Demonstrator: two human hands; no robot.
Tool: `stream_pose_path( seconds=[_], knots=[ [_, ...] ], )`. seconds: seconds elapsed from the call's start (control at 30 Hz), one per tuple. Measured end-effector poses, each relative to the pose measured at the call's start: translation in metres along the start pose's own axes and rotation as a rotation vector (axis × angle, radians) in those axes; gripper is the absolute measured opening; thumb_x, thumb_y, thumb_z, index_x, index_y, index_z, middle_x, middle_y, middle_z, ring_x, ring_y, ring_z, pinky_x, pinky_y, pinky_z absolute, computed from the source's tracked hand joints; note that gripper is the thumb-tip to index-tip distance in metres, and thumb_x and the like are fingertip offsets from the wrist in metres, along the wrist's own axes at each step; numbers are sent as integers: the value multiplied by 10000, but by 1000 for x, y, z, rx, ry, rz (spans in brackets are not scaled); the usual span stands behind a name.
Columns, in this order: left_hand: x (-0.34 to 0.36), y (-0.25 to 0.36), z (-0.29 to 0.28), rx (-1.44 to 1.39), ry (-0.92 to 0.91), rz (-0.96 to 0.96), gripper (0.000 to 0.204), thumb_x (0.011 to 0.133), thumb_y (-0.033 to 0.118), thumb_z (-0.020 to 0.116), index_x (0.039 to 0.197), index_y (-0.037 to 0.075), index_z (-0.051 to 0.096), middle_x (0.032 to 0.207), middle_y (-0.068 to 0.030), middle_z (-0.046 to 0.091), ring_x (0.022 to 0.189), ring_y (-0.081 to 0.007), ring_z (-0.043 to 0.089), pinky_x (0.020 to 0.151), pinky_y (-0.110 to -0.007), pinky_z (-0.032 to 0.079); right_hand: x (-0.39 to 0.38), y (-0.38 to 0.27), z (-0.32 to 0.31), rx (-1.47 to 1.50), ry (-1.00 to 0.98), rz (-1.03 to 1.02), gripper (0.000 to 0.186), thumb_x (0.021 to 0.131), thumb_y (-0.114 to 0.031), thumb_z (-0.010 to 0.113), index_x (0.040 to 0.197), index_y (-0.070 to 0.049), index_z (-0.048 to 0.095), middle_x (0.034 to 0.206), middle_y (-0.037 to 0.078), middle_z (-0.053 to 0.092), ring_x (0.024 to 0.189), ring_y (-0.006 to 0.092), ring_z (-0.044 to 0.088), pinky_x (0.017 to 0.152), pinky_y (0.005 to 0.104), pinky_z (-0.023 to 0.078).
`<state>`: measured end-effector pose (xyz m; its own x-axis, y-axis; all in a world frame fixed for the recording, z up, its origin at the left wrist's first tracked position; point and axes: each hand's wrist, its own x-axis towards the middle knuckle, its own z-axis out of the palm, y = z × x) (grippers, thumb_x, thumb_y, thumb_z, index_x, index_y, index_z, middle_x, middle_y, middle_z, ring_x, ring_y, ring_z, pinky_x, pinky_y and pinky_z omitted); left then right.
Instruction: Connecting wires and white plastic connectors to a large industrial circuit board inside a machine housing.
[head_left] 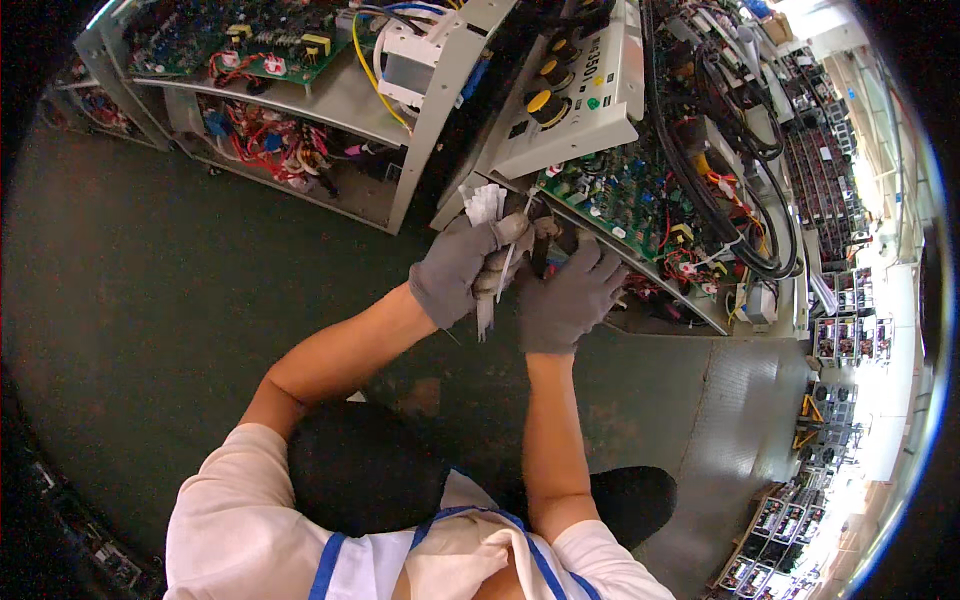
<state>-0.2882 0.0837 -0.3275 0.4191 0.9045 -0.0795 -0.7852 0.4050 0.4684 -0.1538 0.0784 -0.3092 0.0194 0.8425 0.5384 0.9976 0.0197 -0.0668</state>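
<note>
Both of my hands wear grey gloves and work at the lower front corner of an opened machine (590, 115). My left hand (462, 268) is closed around a bundle of white cable ties (485, 204), whose ends stick out above and below its fingers. One thin tie (506, 272) stands apart from the bundle. To its right, my right hand (570, 300) reaches under the edge of the green circuit board (625, 200), fingers stretched and spread. Its fingertips are partly hidden by the machine, close to the dark wiring there.
Black cables (700, 180) loop over the machine's right side. A second opened cabinet (350, 190), with boards and red wiring, stands at the left. Green floor (200, 290) lies below. Racks of similar units (840, 340) line the far right.
</note>
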Motion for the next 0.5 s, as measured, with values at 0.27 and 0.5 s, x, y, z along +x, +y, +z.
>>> stream_pose_path(
  seconds=[0.27,0.5],
  knots=[
    [-6,1,6,11,48,11,206,931,269,532,924,72,594,565,73,352,424,-34,259,376,-209,190,-3,-2,10,-1,103,-86,490,711,-260,691,1108,-85,465,1021,168,487,934,398,501,783,526,417],
    [-7,0,6,22,40,23,240,930,239,533,1114,92,577,637,73,418,455,-26,289,385,-198,192,1,-1,8,15,63,-40,592,638,-254,754,1115,-70,456,1087,205,501,1007,438,494,846,513,424]
  ],
)
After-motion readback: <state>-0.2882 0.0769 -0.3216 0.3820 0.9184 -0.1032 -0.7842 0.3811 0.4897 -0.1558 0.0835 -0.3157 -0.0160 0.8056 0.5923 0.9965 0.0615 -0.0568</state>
